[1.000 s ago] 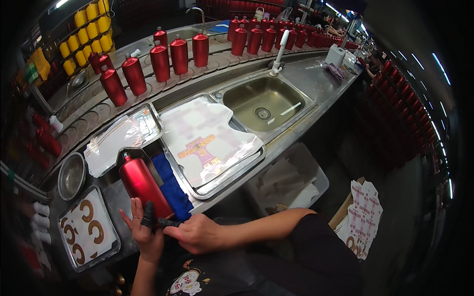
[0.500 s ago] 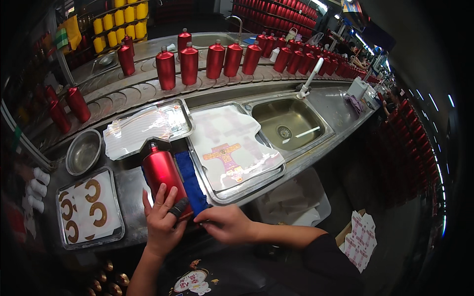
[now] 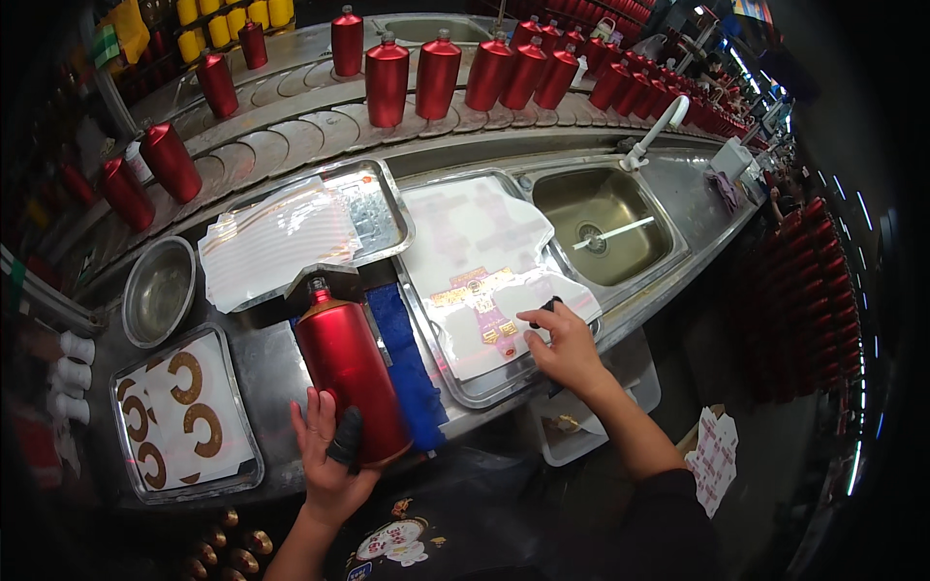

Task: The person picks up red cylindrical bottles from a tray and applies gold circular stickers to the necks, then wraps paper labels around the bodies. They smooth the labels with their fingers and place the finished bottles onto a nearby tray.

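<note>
A red metallic bottle (image 3: pixel 349 373) lies with its neck away from me, propped in a metal rest (image 3: pixel 325 274) over a blue cloth (image 3: pixel 405 353). At the bottle's base is my left hand (image 3: pixel 332 474), fingers spread and stretched out, one in a black finger cover touching the bottle. My right hand (image 3: pixel 567 353) hovers over the right-hand metal tray, its fingers bent but apart, with a black cover on one fingertip. Nothing shows between them. In that tray (image 3: pixel 465 390) lie white sheets (image 3: pixel 441 228) with a pink and gold cross-shaped label (image 3: pixel 481 305) on top.
A steel bowl (image 3: pixel 160 290) and a tray (image 3: pixel 254 455) of gold C-shaped labels (image 3: pixel 186 378) stand at left. Behind are striped sheets (image 3: pixel 281 237) and a conveyor (image 3: pixel 281 126) carrying red bottles (image 3: pixel 387 82). A sink (image 3: pixel 605 228) with a white tap (image 3: pixel 662 131) is at right.
My right hand has left the bottle's base and moved right, over the label sheets. My left hand has slid from the bottle's top toward its base and left side. The view has shifted.
</note>
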`<state>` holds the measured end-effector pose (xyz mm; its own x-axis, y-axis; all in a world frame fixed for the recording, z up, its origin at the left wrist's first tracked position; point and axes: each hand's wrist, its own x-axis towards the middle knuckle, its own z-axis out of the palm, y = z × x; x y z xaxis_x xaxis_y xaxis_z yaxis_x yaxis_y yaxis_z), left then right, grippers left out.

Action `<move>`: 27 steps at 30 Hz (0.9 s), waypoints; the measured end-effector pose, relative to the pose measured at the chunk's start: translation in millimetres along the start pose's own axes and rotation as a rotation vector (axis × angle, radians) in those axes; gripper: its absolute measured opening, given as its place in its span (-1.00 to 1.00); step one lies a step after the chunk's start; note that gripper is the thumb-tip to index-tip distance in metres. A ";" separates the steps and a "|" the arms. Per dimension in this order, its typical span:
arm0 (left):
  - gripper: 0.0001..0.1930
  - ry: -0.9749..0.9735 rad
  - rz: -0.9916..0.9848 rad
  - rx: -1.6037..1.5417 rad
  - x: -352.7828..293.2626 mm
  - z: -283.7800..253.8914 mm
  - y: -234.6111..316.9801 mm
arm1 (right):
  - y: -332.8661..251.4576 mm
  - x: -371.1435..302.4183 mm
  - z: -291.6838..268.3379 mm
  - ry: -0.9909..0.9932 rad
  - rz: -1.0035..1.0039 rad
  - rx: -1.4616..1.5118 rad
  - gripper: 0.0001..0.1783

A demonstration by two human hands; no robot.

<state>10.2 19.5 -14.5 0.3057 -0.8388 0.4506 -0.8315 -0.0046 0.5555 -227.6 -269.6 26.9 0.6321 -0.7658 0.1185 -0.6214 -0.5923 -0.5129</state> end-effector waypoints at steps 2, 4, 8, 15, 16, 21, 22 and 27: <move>-0.01 -0.011 -0.002 0.017 -2.3 -1.1 -2.0 | 3.3 12.2 -2.1 -0.033 0.000 -0.093 -0.68; -0.02 -0.016 -0.048 -0.115 -4.7 -5.1 -2.6 | 3.8 23.4 -5.1 -0.104 0.013 -0.194 -0.59; 0.00 0.020 -0.129 -0.248 -5.9 -10.7 -2.6 | 4.4 43.0 -3.3 -0.247 -0.034 -0.241 -0.48; 0.01 0.077 -0.260 -0.335 -0.6 -9.2 1.5 | 13.4 81.1 22.5 -0.215 -0.112 -0.360 -0.44; 0.01 0.072 -0.265 -0.344 -0.6 -9.8 1.0 | 12.8 86.5 24.6 -0.223 -0.065 -0.393 -0.44; 0.02 0.066 -0.246 -0.306 -2.1 -14.0 -4.3 | -0.5 98.6 22.3 -0.168 0.003 -0.388 -0.52; 0.02 0.073 -0.246 -0.311 -2.4 -14.1 -4.9 | -2.3 99.9 19.3 -0.202 -0.078 -0.361 -0.54; 0.02 0.071 -0.270 -0.309 -0.8 -14.9 -7.9 | -5.0 123.3 22.2 -0.348 -0.309 -0.286 -0.50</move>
<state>23.4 28.3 -8.8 0.5341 -0.7901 0.3008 -0.5417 -0.0466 0.8393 -136.2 -355.5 25.3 0.8908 -0.4460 -0.0865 -0.4531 -0.8582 -0.2411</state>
